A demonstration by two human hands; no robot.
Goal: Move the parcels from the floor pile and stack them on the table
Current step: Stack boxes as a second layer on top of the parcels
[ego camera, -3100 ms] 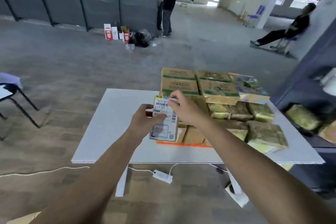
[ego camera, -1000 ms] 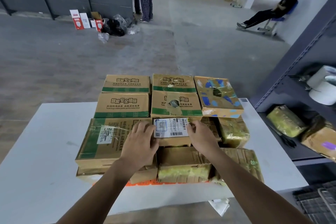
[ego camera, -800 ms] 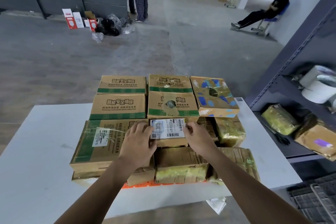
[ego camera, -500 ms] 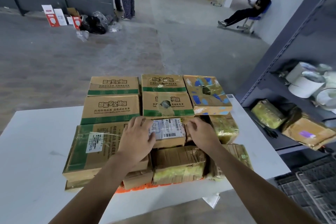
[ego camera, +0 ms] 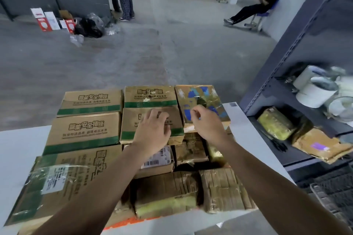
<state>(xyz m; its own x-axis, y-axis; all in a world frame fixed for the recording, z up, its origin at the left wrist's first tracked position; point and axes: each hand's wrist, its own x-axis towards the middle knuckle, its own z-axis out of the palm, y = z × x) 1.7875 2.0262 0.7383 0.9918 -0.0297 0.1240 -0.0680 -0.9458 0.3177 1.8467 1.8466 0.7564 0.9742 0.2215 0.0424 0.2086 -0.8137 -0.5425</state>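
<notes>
Cardboard labelled parcel (ego camera: pixel 156 160) now released onto the tabletop (ego camera: pixel 17 145) stack; left hand (ego camera: pixel 152 131) and right hand (ego camera: pixel 206 126) lifted, empty, apart. Placement done.

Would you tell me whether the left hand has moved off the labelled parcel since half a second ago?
Yes: the left hand went farther away, off the labelled parcel, onto the green-striped box.

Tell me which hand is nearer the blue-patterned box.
Right. The right hand overlaps the blue-patterned box's near edge; the left hand sits over the neighbouring green-striped carton.
</notes>
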